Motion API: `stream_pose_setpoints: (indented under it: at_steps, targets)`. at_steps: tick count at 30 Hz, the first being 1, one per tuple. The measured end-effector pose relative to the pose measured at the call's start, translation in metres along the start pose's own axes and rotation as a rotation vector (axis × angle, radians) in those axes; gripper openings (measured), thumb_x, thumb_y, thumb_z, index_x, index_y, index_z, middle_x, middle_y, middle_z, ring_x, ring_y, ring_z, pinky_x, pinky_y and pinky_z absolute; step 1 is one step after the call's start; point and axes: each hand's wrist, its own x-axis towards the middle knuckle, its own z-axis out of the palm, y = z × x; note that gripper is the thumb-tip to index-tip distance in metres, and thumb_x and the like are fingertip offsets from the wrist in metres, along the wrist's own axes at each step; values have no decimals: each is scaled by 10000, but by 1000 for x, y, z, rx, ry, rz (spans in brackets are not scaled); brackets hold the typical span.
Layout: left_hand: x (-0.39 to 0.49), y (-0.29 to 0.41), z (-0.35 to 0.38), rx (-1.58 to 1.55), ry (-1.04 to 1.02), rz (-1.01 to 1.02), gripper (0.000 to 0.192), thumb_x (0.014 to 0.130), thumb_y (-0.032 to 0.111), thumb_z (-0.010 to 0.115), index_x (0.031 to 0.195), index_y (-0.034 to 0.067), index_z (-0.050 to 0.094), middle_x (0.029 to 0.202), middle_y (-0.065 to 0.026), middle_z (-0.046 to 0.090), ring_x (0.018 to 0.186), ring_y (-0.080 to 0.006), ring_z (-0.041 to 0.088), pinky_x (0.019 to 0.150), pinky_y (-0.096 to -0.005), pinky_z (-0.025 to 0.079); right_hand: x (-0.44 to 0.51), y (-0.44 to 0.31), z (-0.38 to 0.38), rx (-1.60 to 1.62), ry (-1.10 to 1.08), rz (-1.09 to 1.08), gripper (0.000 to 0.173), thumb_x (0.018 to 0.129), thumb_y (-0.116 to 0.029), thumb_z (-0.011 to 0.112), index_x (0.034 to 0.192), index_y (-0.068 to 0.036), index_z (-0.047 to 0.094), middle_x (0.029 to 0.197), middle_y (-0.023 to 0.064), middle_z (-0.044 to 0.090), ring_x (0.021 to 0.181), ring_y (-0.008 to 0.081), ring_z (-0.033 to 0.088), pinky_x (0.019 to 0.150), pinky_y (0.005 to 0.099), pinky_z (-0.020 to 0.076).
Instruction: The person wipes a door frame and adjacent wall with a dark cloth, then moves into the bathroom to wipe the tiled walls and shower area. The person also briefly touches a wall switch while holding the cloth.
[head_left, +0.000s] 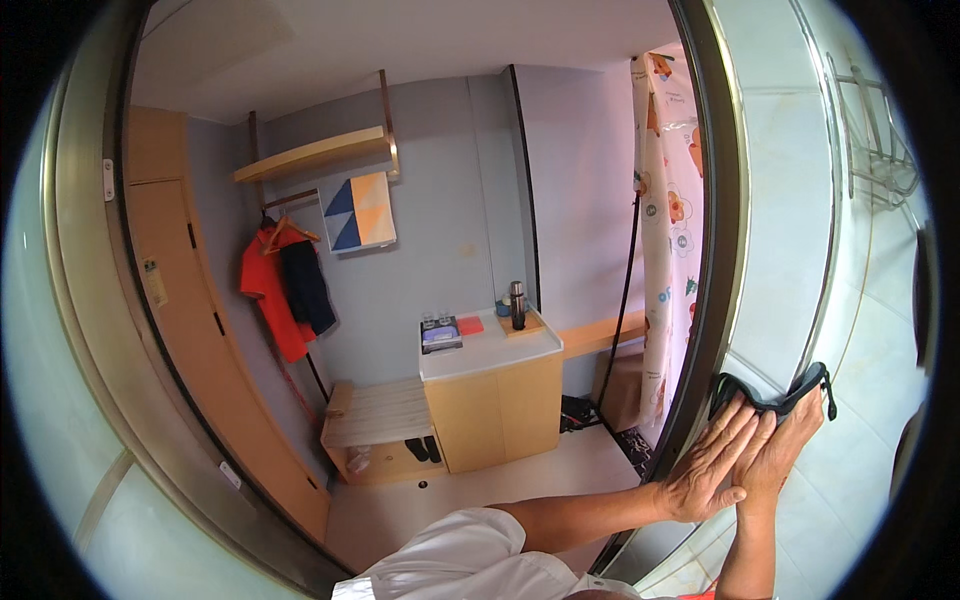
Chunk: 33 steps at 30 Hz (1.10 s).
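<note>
A dark cloth with black trim and a small cord loop (804, 391) lies bent across the white tiled wall end (776, 300), beside the dark metal door frame (729, 247). My left hand (701, 466) reaches across from the left, its fingertips pressing the cloth near the frame. On the cloth's right part is my right hand (780, 450), holding it against the tile. The two hands touch, with the left fingers lying beside and partly over the right hand. Whatever is under the cloth is hidden.
Through the doorway stand a white-topped cabinet (487, 354) with a thermos flask (517, 304) and a low wooden bench (379, 405). A red shirt (274, 300) hangs at left. A patterned curtain (664, 225) falls behind the frame; a wire rack (874, 139) is mounted on the right wall.
</note>
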Motion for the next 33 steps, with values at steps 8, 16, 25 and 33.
stream_pose_setpoints:
  at_steps: [8, 16, 25, 33]
  targets:
    - [62, -16, -24, 106, -30, 55, 890, 1022, 603, 365, 1569, -75, 179, 1639, -299, 126, 1524, -484, 94, 1219, -568, 108, 71, -1, 9, -16, 154, -93, 479, 1042, -185, 428, 1455, 58, 426, 1469, 280, 445, 1339, 444, 417, 1136, 501, 298]
    - [33, -11, -11, 74, -13, 10, 865, 1026, 586, 350, 1564, -76, 206, 1635, -299, 156, 1519, -492, 121, 1214, -583, 109, 39, 0, 10, -5, 127, -33, 515, 1083, -293, 398, 1470, 46, 421, 1514, 253, 427, 1364, 430, 403, 1135, 502, 301]
    - [-67, 16, 29, -93, 13, -163, 820, 1041, 553, 326, 1570, -61, 203, 1630, -300, 167, 1516, -500, 123, 1211, -598, 102, -70, 6, -3, -38, -55, 44, 554, 1062, -312, 414, 1485, 42, 369, 1504, 302, 382, 1365, 478, 363, 1133, 567, 269]
    - [-57, 17, 19, -21, 14, -131, 824, 1034, 559, 352, 1571, -50, 207, 1623, -306, 181, 1504, -515, 147, 1200, -605, 129, -52, 2, -10, -17, -36, -47, 497, 1031, -208, 469, 1445, 64, 424, 1479, 306, 417, 1354, 482, 383, 1132, 563, 280]
